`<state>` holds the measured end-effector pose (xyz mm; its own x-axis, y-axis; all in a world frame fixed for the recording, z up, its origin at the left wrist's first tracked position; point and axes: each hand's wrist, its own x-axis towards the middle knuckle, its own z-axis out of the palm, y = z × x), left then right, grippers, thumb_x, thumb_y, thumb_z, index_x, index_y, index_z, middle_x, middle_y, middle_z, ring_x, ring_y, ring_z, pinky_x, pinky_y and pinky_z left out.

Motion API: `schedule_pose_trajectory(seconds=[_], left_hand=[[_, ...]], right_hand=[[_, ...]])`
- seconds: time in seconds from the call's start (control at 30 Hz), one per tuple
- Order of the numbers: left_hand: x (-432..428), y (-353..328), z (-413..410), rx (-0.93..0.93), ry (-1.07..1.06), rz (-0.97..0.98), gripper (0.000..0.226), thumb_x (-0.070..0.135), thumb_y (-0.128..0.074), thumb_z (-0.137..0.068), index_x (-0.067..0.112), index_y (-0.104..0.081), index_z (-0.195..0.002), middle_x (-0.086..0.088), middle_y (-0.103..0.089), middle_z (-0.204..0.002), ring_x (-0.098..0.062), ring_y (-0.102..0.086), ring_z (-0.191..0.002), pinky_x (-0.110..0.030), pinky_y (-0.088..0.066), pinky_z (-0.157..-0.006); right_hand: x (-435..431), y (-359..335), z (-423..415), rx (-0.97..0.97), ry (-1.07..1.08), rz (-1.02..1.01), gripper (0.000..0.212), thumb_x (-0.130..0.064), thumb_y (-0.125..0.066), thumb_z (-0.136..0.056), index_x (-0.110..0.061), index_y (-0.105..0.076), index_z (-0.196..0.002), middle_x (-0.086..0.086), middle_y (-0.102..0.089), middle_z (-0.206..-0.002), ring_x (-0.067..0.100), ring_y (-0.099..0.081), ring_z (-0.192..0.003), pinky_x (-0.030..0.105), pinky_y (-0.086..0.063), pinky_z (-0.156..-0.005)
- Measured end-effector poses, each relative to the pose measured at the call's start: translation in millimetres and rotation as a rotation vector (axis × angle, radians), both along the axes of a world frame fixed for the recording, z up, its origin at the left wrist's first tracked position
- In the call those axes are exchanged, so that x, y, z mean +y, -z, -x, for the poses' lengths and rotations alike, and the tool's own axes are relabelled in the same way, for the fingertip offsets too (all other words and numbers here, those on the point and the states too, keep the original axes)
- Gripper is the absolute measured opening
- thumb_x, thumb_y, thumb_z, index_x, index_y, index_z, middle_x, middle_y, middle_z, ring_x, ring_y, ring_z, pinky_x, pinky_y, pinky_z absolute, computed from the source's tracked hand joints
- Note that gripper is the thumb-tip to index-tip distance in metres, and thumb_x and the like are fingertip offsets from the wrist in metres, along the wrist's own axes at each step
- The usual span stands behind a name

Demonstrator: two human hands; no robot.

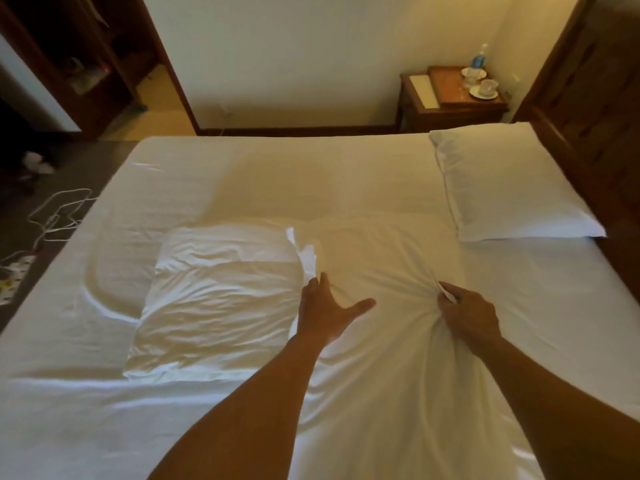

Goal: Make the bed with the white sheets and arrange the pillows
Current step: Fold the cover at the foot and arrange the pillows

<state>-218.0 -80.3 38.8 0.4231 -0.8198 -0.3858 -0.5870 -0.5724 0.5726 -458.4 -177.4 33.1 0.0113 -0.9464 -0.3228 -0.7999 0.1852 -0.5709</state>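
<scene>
- The right hand (467,318) is pinching a bunch of the white sheet (277,174), lower middle of the frame, with its fingers curled on the cloth.
- The left hand (329,313) is lying flat with fingers spread, beside the crumpled pillow (221,299) at centre left.
- The sheet is looking thin, soft and light; probably gripping its edges is smoothing it better.
- 1 neat pillow (509,188) is lying upper right.

Right hand (468,318) fingertips buried in sheet (388,261), headboard (588,98) cut off right

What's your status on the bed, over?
Left hand flat on sheet beside crumpled pillow. Right hand gripping bunched sheet. Second pillow far right. Nothing blocking.
</scene>
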Motion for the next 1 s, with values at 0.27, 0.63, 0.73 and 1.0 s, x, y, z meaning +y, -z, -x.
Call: schedule_pose_trajectory(seconds=[0.27, 0.63, 0.73, 1.0], left_hand=[[-52.1, 62.4, -15.8, 0.139, 0.177, -0.115, 0.114, 0.077, -0.065, -0.078, 0.027, -0.009, -0.163, 0.000, 0.017, -0.169, -0.028, -0.006, -0.157, -0.048, -0.020, -0.125], [-6.5, 133.6, -129.4, -0.024, 0.304, -0.110, 0.097, 0.070, -0.054, -0.091, 0.018, -0.015, -0.163, -0.004, 0.003, -0.171, -0.027, -0.012, -0.156, -0.041, -0.018, -0.125], [10.5, 143.7, -200.0, -0.128, 0.246, -0.083, 0.096, 0.072, -0.048, -0.092, 0.019, -0.012, -0.163, -0.003, 0.002, -0.171, -0.027, -0.010, -0.156, -0.041, -0.016, -0.125], [59.6, 195.9, -403.3, -0.261, -0.044, -0.044, 0.097, 0.073, -0.045, -0.091, 0.022, -0.005, -0.163, -0.010, -0.010, -0.170, -0.032, -0.018, -0.154, -0.049, -0.018, -0.124]], right_hand=[[-49.6, 62.2, -4.4, 0.145, -0.040, -0.174, 0.054, -0.040, -0.041, -0.108, -0.019, -0.034, -0.157, 0.018, -0.046, -0.154, 0.037, -0.037, -0.145, 0.036, -0.027, -0.116], [25.2, 130.0, -144.5, 0.179, -0.209, -0.142, 0.054, -0.045, -0.056, -0.100, -0.030, -0.046, -0.151, 0.019, -0.040, -0.157, 0.032, -0.039, -0.146, 0.039, -0.033, -0.115], [26.0, 134.2, -211.6, 0.150, -0.273, -0.125, 0.061, -0.049, -0.055, -0.100, -0.028, -0.039, -0.155, 0.014, -0.036, -0.161, 0.031, -0.039, -0.146, 0.038, -0.030, -0.117], [8.5, 181.7, -356.7, 0.041, -0.450, -0.197, 0.071, -0.057, -0.048, -0.101, -0.035, -0.018, -0.161, 0.007, -0.013, -0.169, 0.032, -0.018, -0.154, 0.043, -0.021, -0.121]])
